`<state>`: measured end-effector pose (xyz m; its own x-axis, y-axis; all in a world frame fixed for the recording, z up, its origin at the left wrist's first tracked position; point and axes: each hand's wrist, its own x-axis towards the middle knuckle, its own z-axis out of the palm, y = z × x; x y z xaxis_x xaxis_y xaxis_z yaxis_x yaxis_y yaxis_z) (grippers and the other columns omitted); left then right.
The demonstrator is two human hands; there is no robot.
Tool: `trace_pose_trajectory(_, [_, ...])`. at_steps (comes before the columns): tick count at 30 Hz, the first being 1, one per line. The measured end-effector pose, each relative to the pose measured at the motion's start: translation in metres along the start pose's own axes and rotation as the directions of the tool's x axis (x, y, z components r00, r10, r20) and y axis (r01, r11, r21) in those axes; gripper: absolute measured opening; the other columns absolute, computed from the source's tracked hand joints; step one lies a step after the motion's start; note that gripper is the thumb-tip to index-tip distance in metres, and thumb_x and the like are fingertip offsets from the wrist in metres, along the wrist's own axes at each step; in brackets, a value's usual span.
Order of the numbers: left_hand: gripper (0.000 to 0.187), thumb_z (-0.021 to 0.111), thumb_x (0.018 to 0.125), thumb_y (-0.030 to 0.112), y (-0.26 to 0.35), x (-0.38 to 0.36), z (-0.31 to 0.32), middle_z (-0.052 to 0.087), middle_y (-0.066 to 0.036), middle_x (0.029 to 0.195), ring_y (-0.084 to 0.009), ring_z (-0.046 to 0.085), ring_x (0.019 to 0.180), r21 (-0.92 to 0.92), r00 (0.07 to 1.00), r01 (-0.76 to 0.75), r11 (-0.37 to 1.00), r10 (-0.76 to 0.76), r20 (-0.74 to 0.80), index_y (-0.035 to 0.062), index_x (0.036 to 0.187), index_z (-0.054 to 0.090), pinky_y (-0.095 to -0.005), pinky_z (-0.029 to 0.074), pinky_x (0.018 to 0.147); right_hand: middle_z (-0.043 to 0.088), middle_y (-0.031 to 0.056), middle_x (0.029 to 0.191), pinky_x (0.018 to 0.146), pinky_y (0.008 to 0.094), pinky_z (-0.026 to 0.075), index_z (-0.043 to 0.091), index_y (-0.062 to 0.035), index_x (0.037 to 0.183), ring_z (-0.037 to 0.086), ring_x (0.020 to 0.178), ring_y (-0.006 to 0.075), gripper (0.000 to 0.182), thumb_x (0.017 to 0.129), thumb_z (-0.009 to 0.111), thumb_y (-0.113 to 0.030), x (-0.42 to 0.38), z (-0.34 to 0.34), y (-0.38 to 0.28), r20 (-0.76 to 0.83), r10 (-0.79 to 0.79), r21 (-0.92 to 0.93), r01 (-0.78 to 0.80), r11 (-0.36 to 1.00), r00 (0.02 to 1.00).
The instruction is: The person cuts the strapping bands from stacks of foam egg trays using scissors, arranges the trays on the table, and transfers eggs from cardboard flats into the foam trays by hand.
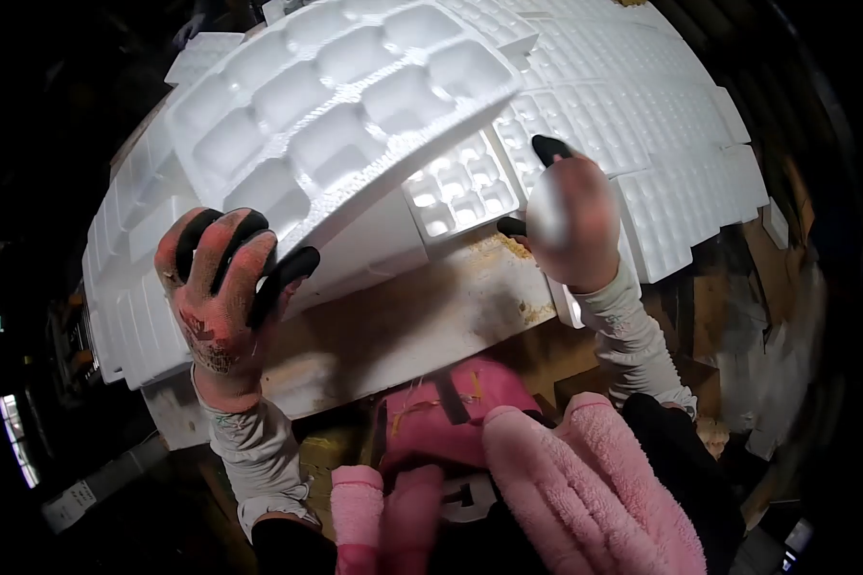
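My left hand [225,287], in a red glove with black fingertips, is closed on the lower left corner of a large white foam tray [340,105] with rows of square hollows. The tray is tilted up over other trays. My right hand [571,216], gloved the same way, has its thumb and a finger apart beside the trays; its middle is blurred, and I see nothing between the fingers. Just left of it lies a smaller white tray [460,187] with hollows.
Many white foam trays [594,115] are laid out across the back and right, with more stacked at the left [129,287]. A pale wooden board edge [393,321] runs in front. Pink fluffy cloth [575,479] and a pink garment [460,402] are at my body.
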<state>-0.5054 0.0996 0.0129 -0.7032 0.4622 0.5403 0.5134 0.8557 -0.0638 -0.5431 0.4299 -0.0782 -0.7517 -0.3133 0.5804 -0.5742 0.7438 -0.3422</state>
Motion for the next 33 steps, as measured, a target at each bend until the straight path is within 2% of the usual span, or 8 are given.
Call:
trace_pose_trajectory(2, [0.038, 0.079, 0.059, 0.013, 0.006, -0.004, 0.011, 0.061, -0.010, 0.106, -0.0365, 0.051, 0.107, -0.248, 0.989, -0.122, 0.961, 0.138, 0.048, 0.0062, 0.092, 0.061, -0.0458, 0.045, 0.085, 0.043, 0.0169, 0.137, 0.099, 0.0506, 0.035, 0.042, -0.0075, 0.132, 0.044, 0.121, 0.0374, 0.086, 0.062, 0.081, -0.038, 0.003, -0.066, -0.019, -0.064, -0.183, -0.073, 0.179, 0.981, 0.981])
trace_pose_trajectory(4, [0.033, 0.078, 0.058, 0.014, 0.018, -0.008, 0.031, 0.061, -0.007, 0.106, -0.0355, 0.054, 0.105, -0.415, 0.981, -0.180, 0.892, 0.195, -0.006, 0.0081, 0.088, 0.062, -0.0442, 0.047, 0.086, 0.044, 0.0173, 0.135, 0.096, 0.0483, 0.039, 0.047, -0.0103, 0.130, 0.047, 0.116, 0.0367, 0.084, 0.058, 0.082, -0.037, -0.013, -0.104, -0.038, 0.379, -0.203, -0.037, 0.234, 0.972, 0.903])
trace_pose_trajectory(8, [0.044, 0.075, 0.064, 0.010, 0.044, -0.015, 0.063, 0.057, -0.010, 0.118, -0.0351, 0.051, 0.114, -0.702, 0.935, -0.209, 0.680, 0.349, 0.060, 0.0098, 0.106, 0.060, -0.0430, 0.046, 0.094, 0.049, 0.0171, 0.122, 0.090, 0.0431, 0.043, 0.057, -0.0136, 0.119, 0.052, 0.106, 0.0336, 0.069, 0.056, 0.080, -0.030, -0.117, -0.081, -0.057, 0.460, -0.047, 0.035, 0.034, 0.999, 0.887])
trace_pose_trajectory(14, [0.057, 0.065, 0.077, 0.001, 0.017, -0.047, 0.075, 0.046, -0.015, 0.133, -0.0349, 0.042, 0.125, -0.583, 0.987, 0.154, 0.797, -0.144, 0.064, 0.0071, 0.130, 0.048, -0.0429, 0.038, 0.103, 0.046, 0.0160, 0.118, 0.085, 0.0442, 0.039, 0.055, -0.0096, 0.112, 0.045, 0.105, 0.0332, 0.063, 0.061, 0.074, -0.043, -0.212, 0.020, -0.112, 0.344, 0.431, -0.282, -0.346, 0.895, 0.834])
trace_pose_trajectory(18, [0.063, 0.068, 0.079, 0.028, -0.011, -0.076, 0.086, 0.046, -0.014, 0.134, -0.0334, 0.038, 0.128, -0.193, 0.962, 0.252, 0.948, -0.223, 0.158, 0.0091, 0.134, 0.044, -0.0452, 0.029, 0.108, 0.049, 0.0141, 0.119, 0.091, 0.0491, 0.035, 0.055, -0.0069, 0.115, 0.045, 0.109, 0.0305, 0.062, 0.075, 0.064, -0.053, -0.190, 0.074, -0.098, 0.510, 0.619, -0.622, -0.242, 0.745, 0.597])
trace_pose_trajectory(23, [0.094, 0.074, 0.067, 0.049, 0.032, -0.072, 0.102, 0.032, -0.020, 0.143, -0.0374, 0.027, 0.135, 0.119, 0.899, 0.147, 0.982, -0.183, 0.399, 0.0061, 0.140, 0.033, -0.0526, 0.018, 0.112, 0.059, 0.0173, 0.106, 0.080, 0.0428, 0.047, 0.053, -0.0016, 0.116, 0.057, 0.095, 0.0356, 0.054, 0.078, 0.067, -0.037, -0.055, 0.083, -0.081, 0.015, 0.325, 0.040, -0.325, 0.945, 0.946])
trace_pose_trajectory(28, [0.046, 0.068, 0.075, 0.029, 0.087, -0.101, 0.084, 0.038, -0.016, 0.137, -0.0405, 0.028, 0.132, -0.111, 0.959, 0.148, 0.983, -0.115, 0.259, 0.0141, 0.116, 0.053, -0.0655, 0.018, 0.107, 0.065, 0.0212, 0.098, 0.082, 0.0382, 0.048, 0.063, 0.0020, 0.105, 0.063, 0.092, 0.0337, 0.043, 0.082, 0.064, -0.034, -0.044, 0.136, -0.033, 0.272, 0.276, 0.180, -0.331, 0.926, 0.922])
trace_pose_trajectory(33, [0.027, 0.055, 0.081, 0.016, 0.115, -0.155, 0.099, 0.047, -0.012, 0.130, -0.0374, 0.040, 0.127, -0.281, 0.972, 0.030, 0.959, 0.038, 0.233, 0.0130, 0.107, 0.054, -0.0668, 0.019, 0.106, 0.066, 0.0084, 0.097, 0.077, 0.0258, 0.048, 0.059, 0.0092, 0.111, 0.060, 0.086, 0.0142, 0.034, 0.085, 0.060, -0.012, -0.094, 0.072, -0.052, 0.549, 0.573, 0.593, -0.766, 0.246, 0.609])
